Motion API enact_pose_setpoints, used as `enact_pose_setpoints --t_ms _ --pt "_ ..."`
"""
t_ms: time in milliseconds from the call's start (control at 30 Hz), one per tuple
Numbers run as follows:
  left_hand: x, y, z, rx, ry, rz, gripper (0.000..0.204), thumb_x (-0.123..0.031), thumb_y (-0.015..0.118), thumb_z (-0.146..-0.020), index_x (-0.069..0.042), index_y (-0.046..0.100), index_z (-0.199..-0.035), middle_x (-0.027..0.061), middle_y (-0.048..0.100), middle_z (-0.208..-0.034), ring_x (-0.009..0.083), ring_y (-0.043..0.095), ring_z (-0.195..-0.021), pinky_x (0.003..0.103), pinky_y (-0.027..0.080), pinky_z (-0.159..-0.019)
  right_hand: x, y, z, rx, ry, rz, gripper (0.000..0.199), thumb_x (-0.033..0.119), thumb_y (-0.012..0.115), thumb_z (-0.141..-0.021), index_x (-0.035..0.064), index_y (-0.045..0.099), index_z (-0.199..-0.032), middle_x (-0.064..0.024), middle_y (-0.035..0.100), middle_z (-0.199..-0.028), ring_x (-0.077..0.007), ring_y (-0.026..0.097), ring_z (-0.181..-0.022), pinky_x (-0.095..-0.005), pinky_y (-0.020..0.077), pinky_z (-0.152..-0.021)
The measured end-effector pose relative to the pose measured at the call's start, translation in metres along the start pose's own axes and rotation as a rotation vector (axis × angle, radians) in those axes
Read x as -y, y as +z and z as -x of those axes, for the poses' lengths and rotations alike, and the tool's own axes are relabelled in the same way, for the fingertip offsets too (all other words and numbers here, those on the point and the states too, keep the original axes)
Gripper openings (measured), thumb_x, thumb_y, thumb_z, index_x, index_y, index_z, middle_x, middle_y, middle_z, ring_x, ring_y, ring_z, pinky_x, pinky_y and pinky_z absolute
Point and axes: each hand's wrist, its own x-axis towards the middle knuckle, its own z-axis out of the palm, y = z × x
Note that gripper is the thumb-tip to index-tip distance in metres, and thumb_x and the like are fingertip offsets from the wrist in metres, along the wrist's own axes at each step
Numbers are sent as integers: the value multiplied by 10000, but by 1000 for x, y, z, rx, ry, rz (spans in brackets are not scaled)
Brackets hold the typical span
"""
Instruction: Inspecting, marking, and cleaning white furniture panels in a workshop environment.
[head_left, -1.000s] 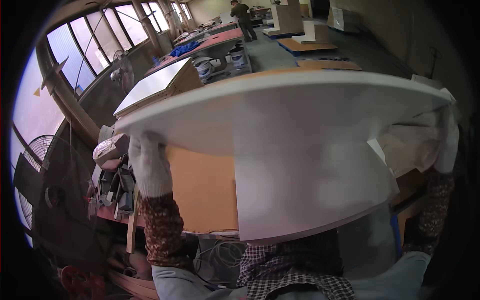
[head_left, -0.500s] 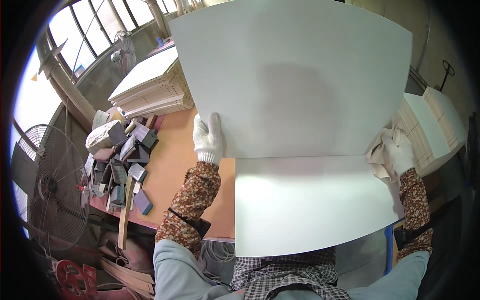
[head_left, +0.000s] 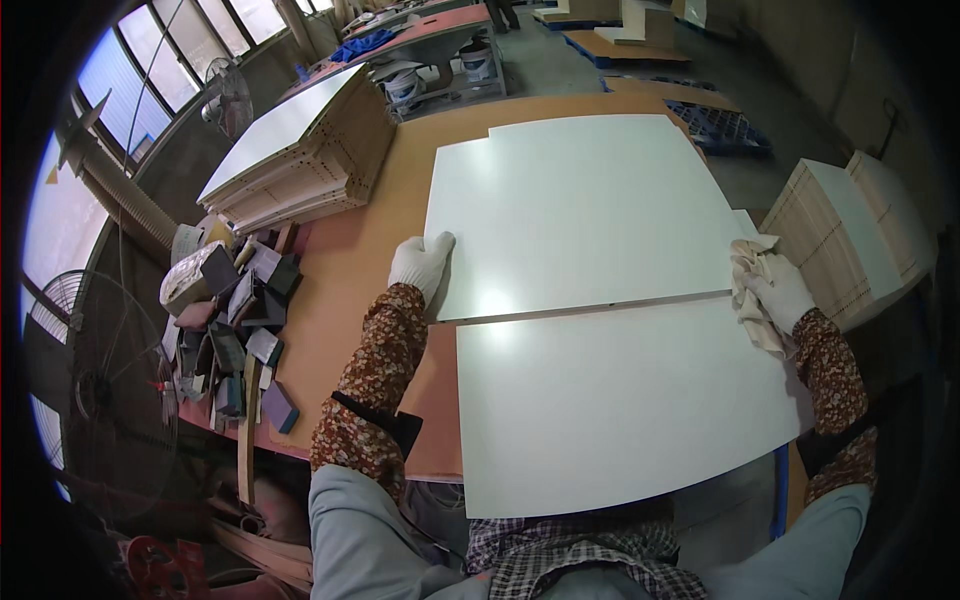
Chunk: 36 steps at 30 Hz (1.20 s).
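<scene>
A white flat panel (head_left: 590,220) lies nearly level in front of me, its near edge over the far part of another white panel (head_left: 630,410) closer to my body. My left hand (head_left: 420,266), in a white knit glove, grips the upper panel's left edge, thumb on top. At the right edge is my right hand (head_left: 783,292), also gloved, with a crumpled beige cloth (head_left: 752,275) bunched in its fingers against the panel. Its fingertips are partly hidden by the cloth. A stepped outline at the far edge suggests another panel there.
Beneath is a brown-topped workbench (head_left: 340,250). Sanding blocks (head_left: 280,407) are heaped at its left, near a stack of drilled white panels (head_left: 300,150). More panels (head_left: 840,240) are stacked at the right. A large fan (head_left: 100,380) stands left; blue pallets (head_left: 715,128) lie beyond.
The upper panel has tipped down from a steep, raised position to nearly level, uncovering the far bench and floor. Both hands stay at its sides, the cloth still in the right.
</scene>
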Motion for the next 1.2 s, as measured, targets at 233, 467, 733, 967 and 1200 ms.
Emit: enact_pose_setpoints --t_ms 233,467,733,967,1200 --pt "-13 -11 60 140 -73 168 437 -397 599 -990 29 643 -1078 26 580 -719 123 551 -586 306 490 -518 1 -9 11 41 -63 -66 413 219 728 -917 -34 579 -1207 -212 608 -1166 -343 622 -1149 -415 510 -987" --pt "-16 -17 90 102 -138 339 408 -408 537 -1032 -13 637 -1044 -11 491 -639 82 424 -453 270 350 -378 17 -16 -3 59 -29 -108 428 163 714 -918 -40 571 -1266 -190 640 -1175 -294 663 -1095 -386 533 -971" --pt "-13 1 27 163 -160 450 370 -402 515 -1058 -60 599 -942 -30 441 -596 84 361 -417 282 308 -368 43 -27 -67 184 -15 50 331 181 698 -926 18 631 -1206 -150 658 -1141 -262 670 -1081 -358 534 -958" --pt "-23 18 -29 252 -93 408 371 -407 516 -1057 -78 575 -895 -12 447 -583 97 384 -412 290 317 -366 9 -16 -128 14 -118 202 352 246 716 -921 53 662 -1210 -161 698 -1142 -314 675 -1099 -415 533 -979" --pt "6 50 -83 362 -43 289 278 -306 577 -1017 -56 612 -899 -29 517 -723 76 487 -632 271 428 -572 11 2 -186 203 56 15 346 229 729 -862 -16 708 -1105 -137 732 -1010 -231 706 -932 -342 558 -847"
